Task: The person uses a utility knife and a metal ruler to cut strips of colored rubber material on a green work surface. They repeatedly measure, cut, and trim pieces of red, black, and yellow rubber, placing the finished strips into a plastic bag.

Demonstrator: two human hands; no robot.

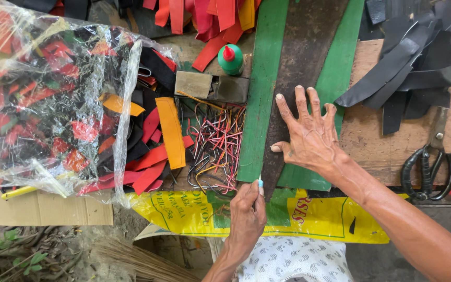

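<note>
item: dark leather strip [301,68], long and flat, laid on a green strip [264,89]; its long axis runs from the near edge of the worktop [371,136] away to the far side, leaning slightly right.

right hand [309,136]: open, fingers spread, palm pressed flat on the near part of the dark strip, holding it down.

left hand [247,209]: closed around a small tool with a pale blue tip [260,183]; kind of tool cannot be told. the tip points to the far side and sits just at the near end of the dark strip, so the strip lies straight ahead of this hand. the left hand is nearer the strip's near end; the right lies further along it.

also present: bundle of thin coloured cords [217,146] just left of the green strip; green glue bottle with red cap [230,58], far; clear plastic bag of red and black offcuts [48,99], left; orange strip [170,130]; black strips [413,68], far right; black-handled scissors [429,167], right; yellow sack [309,214] hanging at the near edge.
</note>
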